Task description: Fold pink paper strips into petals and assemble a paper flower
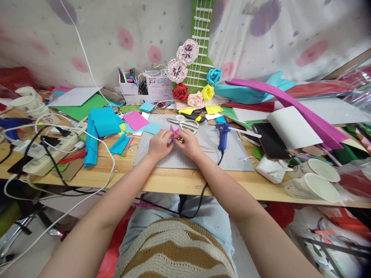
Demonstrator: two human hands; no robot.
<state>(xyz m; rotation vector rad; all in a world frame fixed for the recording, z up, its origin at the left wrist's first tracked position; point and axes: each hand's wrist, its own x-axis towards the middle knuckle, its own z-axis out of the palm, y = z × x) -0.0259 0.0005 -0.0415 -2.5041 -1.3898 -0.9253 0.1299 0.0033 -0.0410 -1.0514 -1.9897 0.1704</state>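
Note:
My left hand and my right hand meet over a grey cutting mat on a wooden table. Both pinch a small folded piece of pink paper between their fingertips. The fingers of both hands are curled closed around it. Just behind the hands lie white-handled scissors. A blue glue gun stands on the mat to the right of my right hand, its black cord running off the table's front edge.
Loose sheets of blue paper and pink paper lie left of the mat, beside a power strip with tangled cables. Paper flowers stand at the back. At the right are a black phone, a purple paper strip and paper cups.

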